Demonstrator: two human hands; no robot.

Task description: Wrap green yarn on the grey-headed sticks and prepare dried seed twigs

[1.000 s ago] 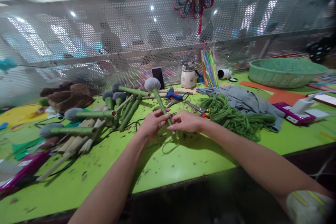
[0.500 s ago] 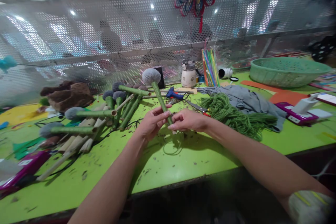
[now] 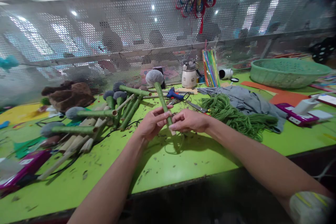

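My left hand (image 3: 150, 122) is closed round a stick wrapped in green cord (image 3: 162, 98), tilted with its grey cloth-covered ball head (image 3: 154, 77) at the top. The fingers of my right hand (image 3: 191, 120) pinch the green cord near the stick's lower end, where a short pale tip is bare. A thin loop of that cord (image 3: 174, 152) hangs below both hands. Right of them lies a tangled heap of green cord (image 3: 233, 117), with scissors (image 3: 197, 107) at its left edge. Several similar ball-headed sticks (image 3: 96, 113) are piled on the left.
On the green table (image 3: 168, 178) are a blue glue gun (image 3: 174, 94), grey cloth (image 3: 244, 96), a green basket (image 3: 288, 83), a white bottle (image 3: 189, 77) and purple power strips (image 3: 299, 114). Brown fabric (image 3: 69, 96) lies far left. A perforated screen (image 3: 126, 35) stands behind.
The stick has shifted slightly right and down through my fingers' area, and its pale lower tip now shows more plainly. Both hands keep nearly the same place and hold.
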